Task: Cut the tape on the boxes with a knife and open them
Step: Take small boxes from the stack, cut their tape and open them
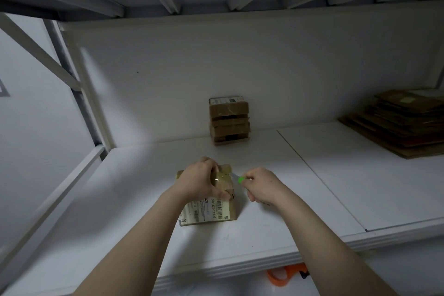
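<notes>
1. On the white shelf board, near its front edge, sits the small taped cardboard box I am working on, its printed label turned up towards me
2. My left hand clamps the box from above, with the fingers curled over the far top edge and the thumb pressed on the near side just above the label; I hold it this way so that it cannot slide or tip when the blade pushes against it
3. My right hand is closed round the green-handled knife; only the green end and a short pale blade show past my knuckles, and a grip that close to the tip gives me control over it
4. The blade points left into the upper right edge of the box, where shiny clear tape wraps over the top; the tip is too small and blurred for me to tell whether it has pierced the tape
5. I judge this to be the cut on this box in hand, as the flaps look closed; a stroke along the seam would run towards my left fingers, so it calls for a shallow, slow pull
6. Against the back wall, well apart, stands a stack of small taped boxes, presumably waiting their turn; a pile of flattened cardboard lies at the far right, and something orange shows below the shelf edge, though I cannot tell what it is
</notes>
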